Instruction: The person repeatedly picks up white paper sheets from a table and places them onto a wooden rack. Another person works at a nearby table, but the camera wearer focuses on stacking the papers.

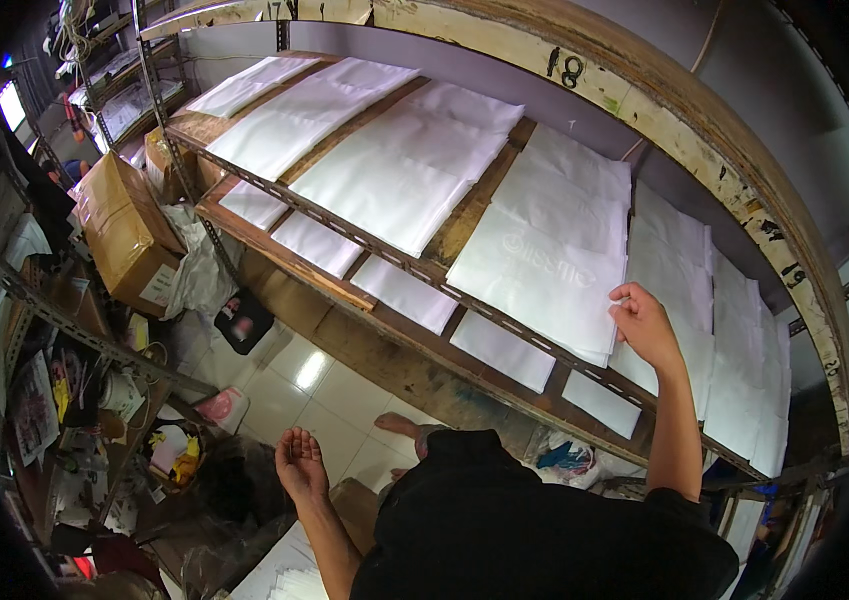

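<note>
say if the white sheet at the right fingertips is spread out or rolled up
Spread out: the white sheet lies broad and flat on the shelf, lightly creased. I cannot tell whether it is folded double underneath.

The white sheet is smooth, lightly creased and marked with faint pale lettering. It lies flat on the upper shelf, lengthwise from back to front, its right edge at the right hand.
</note>
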